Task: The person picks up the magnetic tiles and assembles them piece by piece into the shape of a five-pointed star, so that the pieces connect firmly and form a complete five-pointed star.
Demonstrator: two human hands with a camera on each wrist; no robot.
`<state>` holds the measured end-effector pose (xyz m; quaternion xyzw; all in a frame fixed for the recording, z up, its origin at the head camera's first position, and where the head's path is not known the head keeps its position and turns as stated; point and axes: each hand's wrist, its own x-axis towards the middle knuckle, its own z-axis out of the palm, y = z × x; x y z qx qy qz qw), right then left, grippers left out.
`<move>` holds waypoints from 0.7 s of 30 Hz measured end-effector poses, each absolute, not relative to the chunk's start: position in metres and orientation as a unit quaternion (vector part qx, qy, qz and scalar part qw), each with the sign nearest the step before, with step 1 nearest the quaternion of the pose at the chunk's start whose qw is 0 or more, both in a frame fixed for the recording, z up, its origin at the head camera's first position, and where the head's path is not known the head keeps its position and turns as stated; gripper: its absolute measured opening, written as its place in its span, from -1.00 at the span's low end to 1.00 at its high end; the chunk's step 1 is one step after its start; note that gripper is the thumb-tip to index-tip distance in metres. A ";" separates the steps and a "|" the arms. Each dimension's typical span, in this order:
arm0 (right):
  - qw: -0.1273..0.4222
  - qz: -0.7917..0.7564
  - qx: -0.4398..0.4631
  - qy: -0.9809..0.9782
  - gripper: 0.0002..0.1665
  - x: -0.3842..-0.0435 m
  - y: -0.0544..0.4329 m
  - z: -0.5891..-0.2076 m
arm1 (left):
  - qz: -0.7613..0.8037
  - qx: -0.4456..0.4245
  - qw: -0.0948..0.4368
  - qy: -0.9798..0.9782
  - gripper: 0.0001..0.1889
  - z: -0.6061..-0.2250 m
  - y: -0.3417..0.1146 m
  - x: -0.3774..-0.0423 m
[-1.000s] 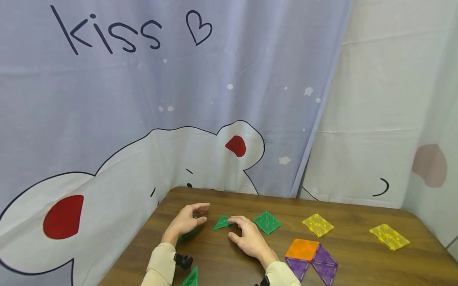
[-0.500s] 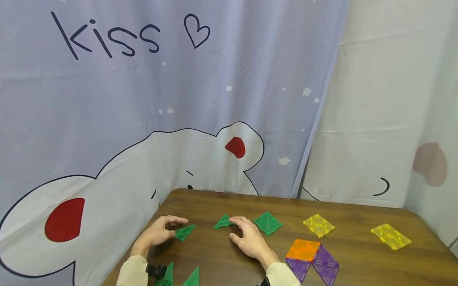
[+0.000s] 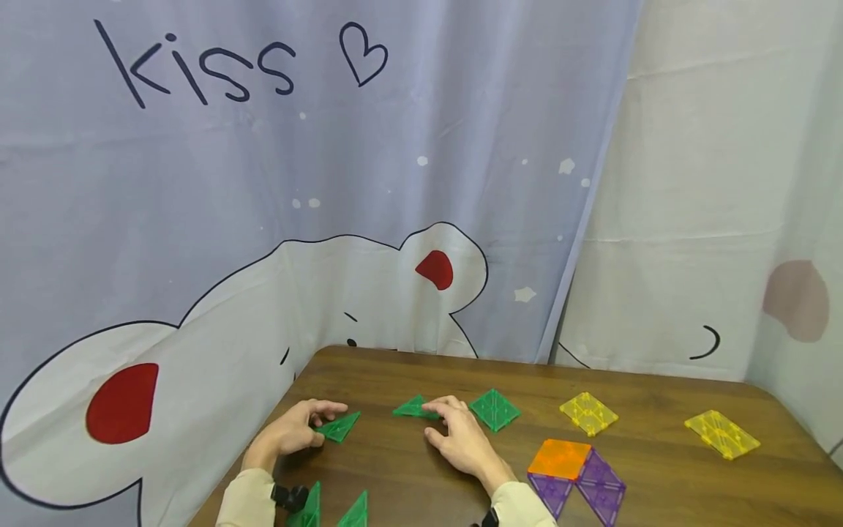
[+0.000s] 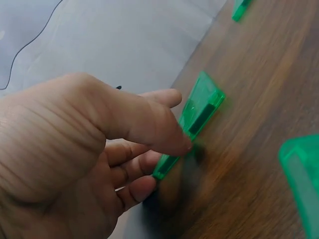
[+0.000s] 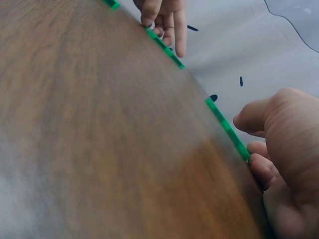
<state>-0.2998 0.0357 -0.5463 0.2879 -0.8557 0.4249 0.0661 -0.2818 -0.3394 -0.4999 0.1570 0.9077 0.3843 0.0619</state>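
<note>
My left hand (image 3: 290, 430) pinches a green triangular magnetic tile (image 3: 341, 427) by its left end. In the left wrist view the thumb lies on this tile (image 4: 202, 102) while the other fingers are at its far side. My right hand (image 3: 461, 439) is at a second green triangular tile (image 3: 411, 407), fingertips over its right end. The right wrist view shows that tile (image 5: 227, 127) edge-on, its near end against the lower fingers and the thumb apart from it. Close to the left wrist lie two more green triangular tiles (image 3: 356, 510).
A green diamond of tiles (image 3: 495, 410) lies right of my right hand, with yellow tile groups (image 3: 588, 413) further right. An orange tile (image 3: 560, 460) with purple triangles (image 3: 601, 484) sits beside my right forearm. A printed curtain (image 3: 369, 168) hangs behind the wooden table (image 3: 658, 490).
My left hand has moved left and down to the left end of its green tile, uncovering that tile and another near the wrist. The tile at my right hand has turned slightly.
</note>
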 end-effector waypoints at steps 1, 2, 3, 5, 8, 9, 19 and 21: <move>0.062 0.426 0.288 -0.855 -0.53 -0.300 0.036 -0.546 | 0.387 0.156 0.061 0.907 -0.22 -0.500 -0.339 -0.282; 0.058 0.427 0.289 -0.855 -0.54 -0.300 0.036 -0.547 | 0.388 0.154 0.060 0.907 -0.24 -0.501 -0.338 -0.283; 0.055 0.428 0.291 -0.854 -0.55 -0.300 0.036 -0.547 | 0.390 0.151 0.060 0.906 -0.25 -0.502 -0.336 -0.283; 0.050 0.429 0.296 -0.852 -0.56 -0.301 0.035 -0.548 | 0.393 0.151 0.061 0.905 -0.29 -0.503 -0.334 -0.284; 0.047 0.428 0.308 -0.848 -0.55 -0.302 0.035 -0.548 | 0.389 0.155 0.061 0.906 -0.32 -0.505 -0.329 -0.287; 0.045 0.428 0.312 -0.847 -0.55 -0.302 0.035 -0.549 | 0.388 0.159 0.060 0.906 -0.32 -0.506 -0.327 -0.287; 0.038 0.419 0.319 -0.849 -0.57 -0.302 0.036 -0.549 | 0.409 0.164 0.041 0.897 -0.28 -0.507 -0.307 -0.291; 0.039 0.416 0.317 -0.851 -0.59 -0.302 0.036 -0.549 | 0.421 0.141 0.023 0.896 -0.33 -0.507 -0.304 -0.291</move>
